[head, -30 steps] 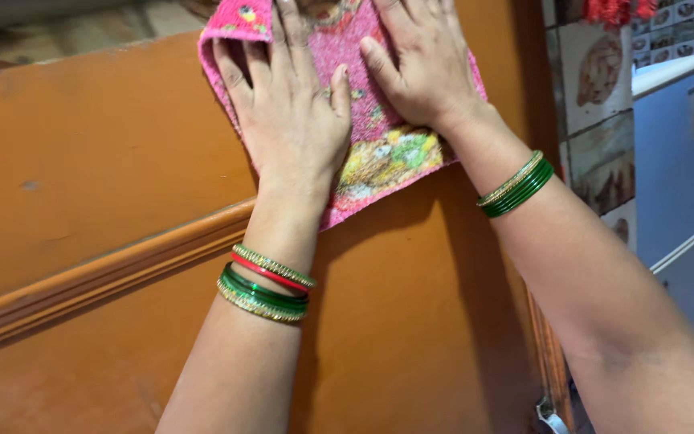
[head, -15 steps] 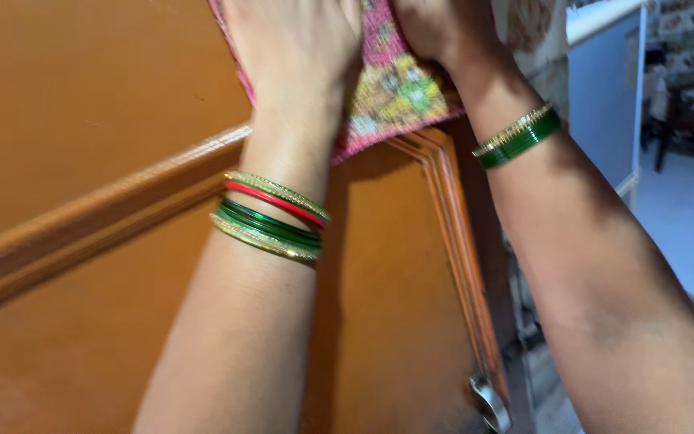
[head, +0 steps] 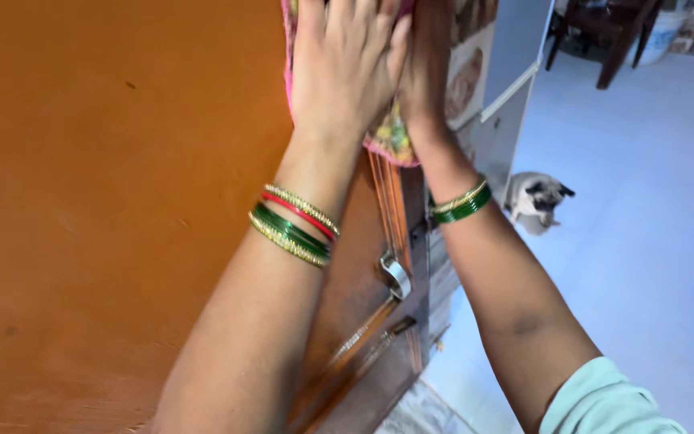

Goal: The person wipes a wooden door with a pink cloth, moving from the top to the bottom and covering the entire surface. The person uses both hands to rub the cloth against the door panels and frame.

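Both hands press a pink cloth [head: 391, 137] flat against the orange door [head: 122, 201] near its right edge: left hand [head: 347, 68] open-palmed, right hand [head: 427, 72] likewise.

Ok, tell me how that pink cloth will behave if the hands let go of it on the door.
The pink cloth is probably soft and floppy: its lower edge sags below the left hand. It looks light, and would likely slide down the smooth orange door, since only both pressing hands seem to hold it.
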